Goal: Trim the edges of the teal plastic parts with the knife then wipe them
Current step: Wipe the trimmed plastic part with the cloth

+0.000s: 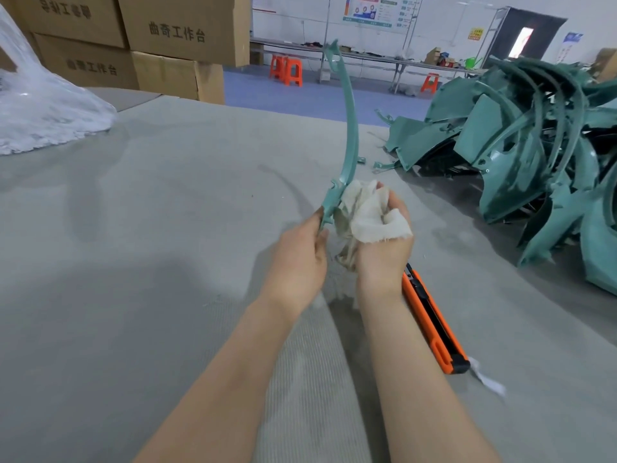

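view from a head camera, looking down at two bare arms over a grey felt-covered table (pixel 150 235). the left hand (pixel 300 252) pinches the lower end of a long curved teal strip (pixel 351 128), its fingers (pixel 321 230) closed on the plastic so the strip stands upright and arcs away from the person. the right hand (pixel 384 248) has its fingers (pixel 397 203) curled round a bunched white cloth (pixel 364 208), which is pressed against the strip just above the left hand's pinch (likely the start of a wipe up its length). holding the strip by one end leaves the rest of it free for the cloth to travel along. an orange knife (pixel 430 319) lies on the table just beside the right forearm, put down but within reach, which suggests that trimming of this strip is done. a pile of teal parts (pixel 534 145) is heaped on the table to the right, well apart from the hands. cardboard boxes (pixel 183 28) are stacked at the far left.
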### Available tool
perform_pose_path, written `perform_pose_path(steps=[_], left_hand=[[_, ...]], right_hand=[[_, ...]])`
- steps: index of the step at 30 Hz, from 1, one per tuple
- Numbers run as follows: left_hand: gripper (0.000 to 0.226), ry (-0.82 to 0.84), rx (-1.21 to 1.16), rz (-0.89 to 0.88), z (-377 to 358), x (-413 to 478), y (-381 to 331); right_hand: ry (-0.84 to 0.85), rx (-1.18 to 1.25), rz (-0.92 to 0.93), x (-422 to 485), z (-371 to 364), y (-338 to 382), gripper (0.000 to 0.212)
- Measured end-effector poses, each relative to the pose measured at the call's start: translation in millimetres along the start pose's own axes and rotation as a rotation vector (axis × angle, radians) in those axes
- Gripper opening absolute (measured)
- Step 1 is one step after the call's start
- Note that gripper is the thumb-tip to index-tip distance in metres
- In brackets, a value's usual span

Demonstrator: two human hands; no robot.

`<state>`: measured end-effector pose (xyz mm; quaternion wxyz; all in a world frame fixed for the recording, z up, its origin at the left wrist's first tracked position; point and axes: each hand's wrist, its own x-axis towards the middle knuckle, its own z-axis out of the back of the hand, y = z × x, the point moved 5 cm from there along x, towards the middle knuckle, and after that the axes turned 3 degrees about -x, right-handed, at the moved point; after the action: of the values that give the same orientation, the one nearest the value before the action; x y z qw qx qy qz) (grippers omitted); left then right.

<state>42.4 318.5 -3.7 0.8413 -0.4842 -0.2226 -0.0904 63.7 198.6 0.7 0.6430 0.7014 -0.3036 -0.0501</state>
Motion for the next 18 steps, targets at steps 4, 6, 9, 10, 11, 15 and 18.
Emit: perform_pose_path(steps=[4,6,9,10,11,15,18], left_hand=[[0.03,-0.04,-0.392,0.089,0,-4,-3],[0.036,-0.036,-0.563,0.13,4,-6,1],[0.033,0.012,-0.466,0.152,6,-1,4],[0.036,0.03,-0.41,0.156,5,1,3],[0.038,0.032,-0.323,0.15,6,1,-1],[0.026,-0.048,-0.759,0.258,16,-1,-2],[0.024,-0.045,-1.017,0.456,18,0,6]], right_hand=[[0.269,-0.175,0.29,-33,-20,21,0.028],[0.456,-0.3,0.394,-47,-36,17,0.04],[0.455,-0.174,0.148,-42,-40,8,0.035],[0.429,-0.138,0.112,-41,-40,7,0.035],[0.427,-0.123,0.1,-41,-40,7,0.037],[0.534,-0.158,0.203,-59,-48,11,0.047],[0.571,-0.236,0.273,-63,-48,11,0.053]])
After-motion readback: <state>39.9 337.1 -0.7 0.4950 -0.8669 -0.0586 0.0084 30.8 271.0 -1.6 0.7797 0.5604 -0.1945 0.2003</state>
